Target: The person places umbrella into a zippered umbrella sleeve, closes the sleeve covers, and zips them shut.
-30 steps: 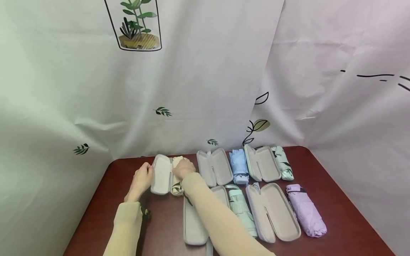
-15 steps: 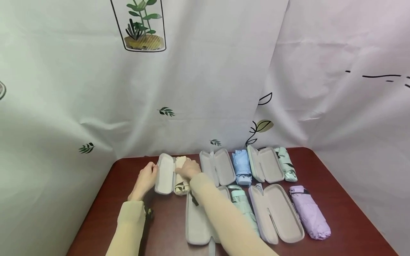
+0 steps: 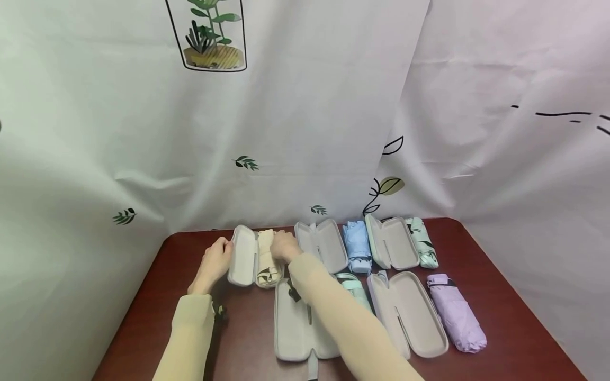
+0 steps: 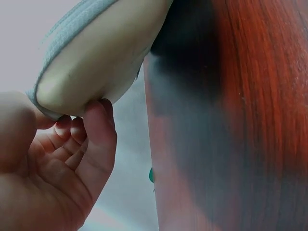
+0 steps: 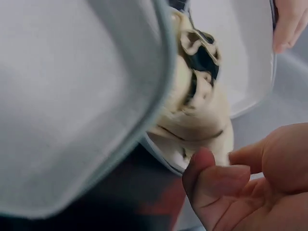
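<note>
In the head view, the left grip (image 3: 212, 264) pinches the outer edge of an open pale case (image 3: 243, 257); the right grip (image 3: 286, 246) is at a folded cream umbrella (image 3: 267, 254) in its right half. Other cases (image 3: 418, 315) and umbrellas (image 3: 456, 312) lie on the red-brown counter (image 3: 243, 328) before a leaf-printed white cloth (image 3: 305, 121). Left wrist view: thumb and fingers squeeze the rim. Right wrist view: bent fingers meet the umbrella's end; I cannot tell whether they pinch it.
</note>
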Demonstrator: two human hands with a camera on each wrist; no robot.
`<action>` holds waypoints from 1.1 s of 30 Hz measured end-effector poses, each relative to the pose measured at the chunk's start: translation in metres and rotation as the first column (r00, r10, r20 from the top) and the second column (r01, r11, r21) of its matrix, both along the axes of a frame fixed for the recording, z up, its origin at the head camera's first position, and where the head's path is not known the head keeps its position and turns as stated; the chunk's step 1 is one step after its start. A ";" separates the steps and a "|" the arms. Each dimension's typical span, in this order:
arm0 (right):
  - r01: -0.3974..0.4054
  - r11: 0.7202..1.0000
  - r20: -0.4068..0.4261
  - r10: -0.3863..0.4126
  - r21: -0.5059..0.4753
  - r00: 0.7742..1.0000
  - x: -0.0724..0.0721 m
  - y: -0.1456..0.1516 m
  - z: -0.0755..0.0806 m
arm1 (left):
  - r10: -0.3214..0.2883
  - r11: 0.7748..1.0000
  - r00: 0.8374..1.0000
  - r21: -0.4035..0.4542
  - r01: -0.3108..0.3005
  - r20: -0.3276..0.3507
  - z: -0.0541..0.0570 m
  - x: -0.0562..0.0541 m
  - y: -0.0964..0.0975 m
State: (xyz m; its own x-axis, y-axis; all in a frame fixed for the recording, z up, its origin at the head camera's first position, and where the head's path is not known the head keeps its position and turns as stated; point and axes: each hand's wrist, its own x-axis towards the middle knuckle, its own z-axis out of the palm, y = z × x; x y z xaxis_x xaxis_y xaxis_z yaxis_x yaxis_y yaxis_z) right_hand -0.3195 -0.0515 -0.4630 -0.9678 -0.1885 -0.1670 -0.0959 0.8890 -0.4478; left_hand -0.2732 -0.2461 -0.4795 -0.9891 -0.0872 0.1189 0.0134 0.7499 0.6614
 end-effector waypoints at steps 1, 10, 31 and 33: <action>-0.002 1.000 -0.004 0.002 0.014 1.000 -0.001 0.001 0.002 | -0.002 1.000 1.000 0.001 0.002 0.002 0.000 0.000 0.000; 0.070 0.997 0.044 -0.069 -0.012 0.997 -0.004 0.007 0.004 | 0.004 1.000 1.000 -0.001 -0.004 0.030 0.001 0.001 0.000; 0.136 0.987 0.074 -0.130 -0.088 0.989 0.002 0.007 -0.010 | 0.005 1.000 0.999 0.030 -0.006 0.037 0.000 0.004 -0.003; 0.150 0.981 0.089 -0.139 -0.125 0.986 0.001 0.008 -0.010 | -0.006 0.999 0.999 0.039 0.005 0.034 0.001 0.004 -0.002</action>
State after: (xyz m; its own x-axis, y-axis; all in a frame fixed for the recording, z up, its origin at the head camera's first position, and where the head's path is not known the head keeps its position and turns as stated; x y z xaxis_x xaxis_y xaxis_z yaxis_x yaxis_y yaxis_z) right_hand -0.3180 -0.0434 -0.4733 -0.9710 -0.0727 -0.2277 0.0701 0.8241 -0.5621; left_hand -0.2695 -0.2486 -0.4787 -0.9930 -0.0855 0.0816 -0.0056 0.7235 0.6903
